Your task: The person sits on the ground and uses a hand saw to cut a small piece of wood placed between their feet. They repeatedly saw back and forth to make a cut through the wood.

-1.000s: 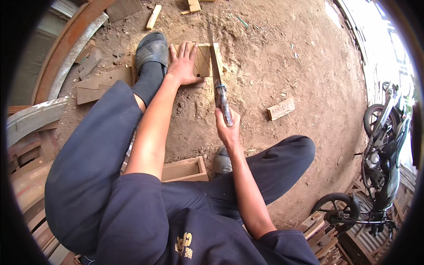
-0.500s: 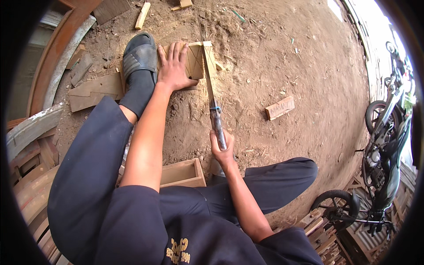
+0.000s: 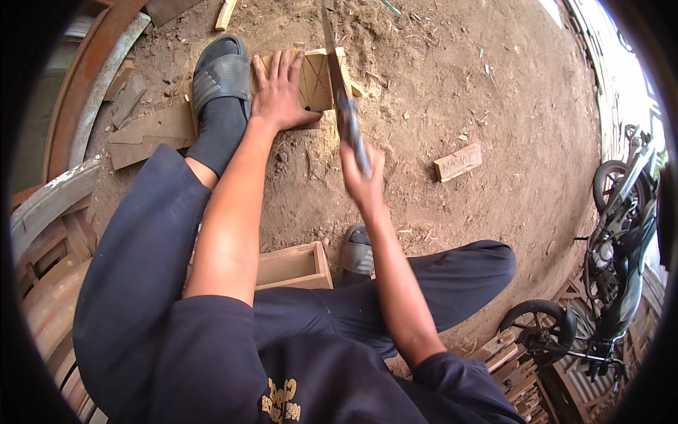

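My left hand [image 3: 280, 95] presses flat with fingers apart on a pale wooden board [image 3: 316, 79] marked with dark pencil lines. My left foot in a dark sandal [image 3: 220, 76] stands just beside that hand. In my right hand [image 3: 364, 177] is the handle of a handsaw [image 3: 333, 67], fingers wrapped round it. The saw's blade lies across the board near its right end and points away from me; the handle is smeared by motion. Sawdust [image 3: 326, 145] covers the dirt below the board.
A small lettered wood block [image 3: 458, 162] lies on the dirt to the right. Near my lap stands an open wooden box [image 3: 293, 267], beside my other sandal [image 3: 357, 256]. Wood offcuts [image 3: 152, 134] lie at left. A motorcycle [image 3: 614, 247] stands at far right above stacked wood strips [image 3: 519, 381].
My right hand has pushed the saw forward, away from me, so its handle is now close to the board. The left hand keeps its place on the board. The whole view has shifted slightly.
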Demonstrator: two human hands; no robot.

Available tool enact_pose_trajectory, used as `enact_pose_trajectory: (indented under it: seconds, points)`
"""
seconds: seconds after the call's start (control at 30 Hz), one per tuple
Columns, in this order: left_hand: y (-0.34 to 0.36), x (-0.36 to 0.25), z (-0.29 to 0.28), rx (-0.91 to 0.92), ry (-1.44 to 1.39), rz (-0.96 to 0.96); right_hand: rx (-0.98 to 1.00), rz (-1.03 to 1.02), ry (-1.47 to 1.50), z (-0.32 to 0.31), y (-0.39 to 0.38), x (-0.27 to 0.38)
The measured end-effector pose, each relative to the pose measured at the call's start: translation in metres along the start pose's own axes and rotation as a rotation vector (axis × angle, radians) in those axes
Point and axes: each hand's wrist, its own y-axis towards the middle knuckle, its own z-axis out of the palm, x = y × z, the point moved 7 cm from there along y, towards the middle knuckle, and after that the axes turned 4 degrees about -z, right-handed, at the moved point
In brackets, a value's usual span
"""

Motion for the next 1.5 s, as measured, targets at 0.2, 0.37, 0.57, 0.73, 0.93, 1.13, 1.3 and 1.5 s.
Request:
enact_pose_trajectory:
  seconds: [0.2,0.37,0.57,0.73,0.93,1.13,1.3,1.5]
  points:
    - [0.004,0.000,-0.005,0.086,0.031,-0.010,-0.124,-0.105,-0.107,-0.009,-0.061,-0.020]
    - [0.000,0.000,0.000,0.031,-0.004,-0.015,0.003,-0.015,-0.026,0.001,-0.009,-0.006]
    - [0.001,-0.003,0.005,0.095,0.095,-0.013,-0.054,-0.115,-0.079,-0.013,-0.052,-0.016]
    - [0.006,-0.004,0.004,0.002,0.046,0.031,-0.031,-0.012,-0.063,-0.006,-0.030,-0.011]
    - [0.010,0.015,0.013,-0.340,-0.301,-0.004,-0.078,-0.089,-0.090,0.001,-0.043,-0.020]
    - [0.009,0.009,0.006,-0.378,-0.124,-0.085,-0.051,-0.036,-0.041,-0.008,-0.030,-0.019]
    - [0.010,0.009,0.005,-0.371,-0.122,-0.099,-0.069,-0.007,0.018,0.007,-0.011,-0.007]
    - [0.008,0.010,0.003,-0.386,-0.098,-0.102,-0.053,-0.061,-0.096,-0.007,-0.057,-0.007]
